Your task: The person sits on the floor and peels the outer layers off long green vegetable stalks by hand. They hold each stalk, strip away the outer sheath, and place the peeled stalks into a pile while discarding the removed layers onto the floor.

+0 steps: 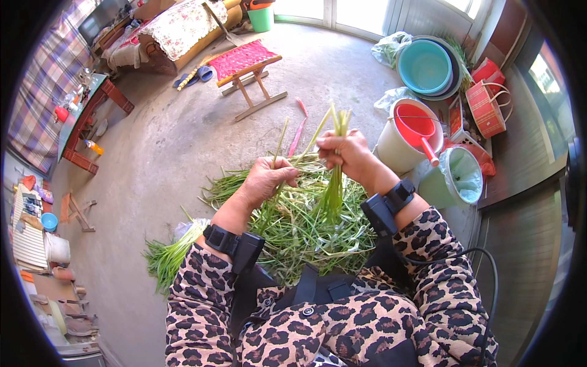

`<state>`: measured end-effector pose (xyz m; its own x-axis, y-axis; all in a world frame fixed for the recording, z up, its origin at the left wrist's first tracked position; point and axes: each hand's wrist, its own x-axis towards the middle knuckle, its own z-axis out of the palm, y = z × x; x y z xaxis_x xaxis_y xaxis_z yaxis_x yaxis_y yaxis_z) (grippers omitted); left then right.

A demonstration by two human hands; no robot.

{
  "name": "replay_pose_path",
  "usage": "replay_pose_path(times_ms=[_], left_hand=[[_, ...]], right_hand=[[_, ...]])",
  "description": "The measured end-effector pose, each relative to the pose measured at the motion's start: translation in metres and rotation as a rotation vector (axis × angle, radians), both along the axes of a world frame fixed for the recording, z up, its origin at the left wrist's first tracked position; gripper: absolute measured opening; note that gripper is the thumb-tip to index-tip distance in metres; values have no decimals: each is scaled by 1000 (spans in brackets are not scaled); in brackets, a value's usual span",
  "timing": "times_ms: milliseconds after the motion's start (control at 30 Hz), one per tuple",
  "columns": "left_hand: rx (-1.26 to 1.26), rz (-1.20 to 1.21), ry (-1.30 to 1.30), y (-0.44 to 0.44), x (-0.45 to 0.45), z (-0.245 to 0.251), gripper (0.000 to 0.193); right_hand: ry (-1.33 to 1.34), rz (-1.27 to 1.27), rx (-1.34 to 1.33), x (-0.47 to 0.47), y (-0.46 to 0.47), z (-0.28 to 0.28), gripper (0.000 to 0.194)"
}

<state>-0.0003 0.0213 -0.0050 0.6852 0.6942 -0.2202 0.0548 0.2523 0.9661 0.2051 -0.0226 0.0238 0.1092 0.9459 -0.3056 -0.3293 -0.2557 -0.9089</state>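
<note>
Gripped in my right hand (347, 151) is a small bunch of green stalks (337, 188), like garlic chives, pale ends up and leaves hanging down. My left hand (266, 181) pinches a few thin stalks (280, 142) between thumb and fingers. One stalk slants between the two hands. Beneath them spreads a large heap of loose green leaves and stalks (298, 234), with some dry yellowish bits mixed in. By my left forearm lies a neater bundle of the same greens (176, 254), its pale ends together near a piece of clear plastic.
On the right stand a white bucket (399, 147) holding a red dipper (415, 121), and a lined pale green bin (451, 183). Farther off are a teal basin (424, 66) and a folding stool (247, 59) with a red woven seat. A glass-topped table (85, 110) stands left.
</note>
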Motion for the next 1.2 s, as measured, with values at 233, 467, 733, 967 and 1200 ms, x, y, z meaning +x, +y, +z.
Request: replay_pose_path(times_ms=[233, 467, 733, 967, 1200], left_hand=[[110, 7, 104, 10, -10, -17, 9], [118, -6, 47, 4, -6, -10, 10], [21, -22, 29, 0, -5, 9, 11], [71, 4, 31, 11, -13, -7, 10], [144, 170, 102, 13, -19, -14, 11]], right_hand=[[238, -207, 184, 42, 3, 19, 10], [-284, -67, 112, 11, -2, 10, 18], [-369, 17, 0, 5, 1, 0, 11], [-224, -437, 147, 38, 11, 2, 9], [-321, -510, 132, 68, 7, 16, 11]])
